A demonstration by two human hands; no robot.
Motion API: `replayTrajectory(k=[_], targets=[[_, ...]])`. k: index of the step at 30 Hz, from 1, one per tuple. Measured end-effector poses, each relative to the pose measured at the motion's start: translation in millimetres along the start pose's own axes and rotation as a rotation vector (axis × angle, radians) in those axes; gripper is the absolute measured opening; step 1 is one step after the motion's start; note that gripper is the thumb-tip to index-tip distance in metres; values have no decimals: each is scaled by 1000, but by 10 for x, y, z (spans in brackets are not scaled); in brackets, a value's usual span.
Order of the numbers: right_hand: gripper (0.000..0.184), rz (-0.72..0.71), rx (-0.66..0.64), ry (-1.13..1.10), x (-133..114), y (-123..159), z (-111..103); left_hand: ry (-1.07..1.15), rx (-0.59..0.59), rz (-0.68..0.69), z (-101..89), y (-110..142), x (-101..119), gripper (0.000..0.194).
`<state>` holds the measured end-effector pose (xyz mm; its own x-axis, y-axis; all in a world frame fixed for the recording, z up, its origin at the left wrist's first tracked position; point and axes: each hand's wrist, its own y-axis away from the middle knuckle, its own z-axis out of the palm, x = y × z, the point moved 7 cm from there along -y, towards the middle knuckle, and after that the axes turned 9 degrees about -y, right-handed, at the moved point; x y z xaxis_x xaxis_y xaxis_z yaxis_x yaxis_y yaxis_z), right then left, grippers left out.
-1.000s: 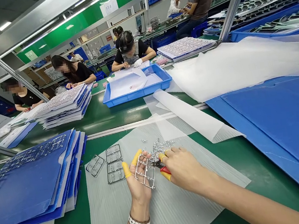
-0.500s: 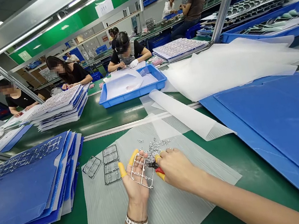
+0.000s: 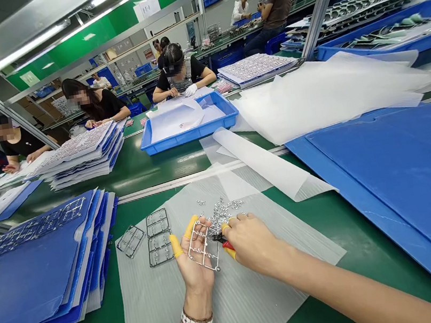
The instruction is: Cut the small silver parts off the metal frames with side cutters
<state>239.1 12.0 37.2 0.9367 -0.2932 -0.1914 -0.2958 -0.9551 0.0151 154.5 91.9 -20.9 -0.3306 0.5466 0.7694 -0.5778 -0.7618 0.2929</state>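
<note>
My left hand, palm up with yellow finger cots, holds a silvery sprue frame carrying small parts. In my right hand is a pair of red-handled nippers, its dark jaws at the right side of that frame. Just beyond the hands lies a heap of small shiny parts. Left of my left hand, more sprue frames and a smaller sprue frame rest on a translucent sheet. My right fingers partly hide the nippers' handles.
Blue sheets with sprue frames form a stack at the left. Large blue boards lie at the right, and a rolled translucent sheet lies beyond the parts. A blue tray sits across the bench, where several people work.
The view has shifted slightly. Both hands keep nearly the same pose, with the sprue frame and nippers still held together.
</note>
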Motion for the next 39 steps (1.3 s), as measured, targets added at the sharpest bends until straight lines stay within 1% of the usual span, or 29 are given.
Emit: replayTrajectory(k=[5,10,14,16,19,23,27,32,39], targets=[[14,-21,-22,8,-20,-17,33,-12,1,1,2,6,-1,62],[10,-26,-23,-1,-27,14,35,0,2,27,6,4,65,62],[15,-36,-25,-7,-114,78,12,21,5,54,12,-19,116,62],[17,-54,-37,-26,-181,100,27,27,12,69,12,-29,126,62],[18,-59,-20,-48,-240,108,51,19,18,85,11,-27,126,62],[21,-54,-24,-59,-244,97,73,9,19,89,2,-7,124,61],[22,-46,-28,-62,-230,89,50,2,29,89,-8,5,126,62],[19,-50,-30,-67,-239,80,61,-3,31,87,1,9,110,62],[12,-112,-57,-61,-279,63,152,-29,32,93,4,12,100,62]])
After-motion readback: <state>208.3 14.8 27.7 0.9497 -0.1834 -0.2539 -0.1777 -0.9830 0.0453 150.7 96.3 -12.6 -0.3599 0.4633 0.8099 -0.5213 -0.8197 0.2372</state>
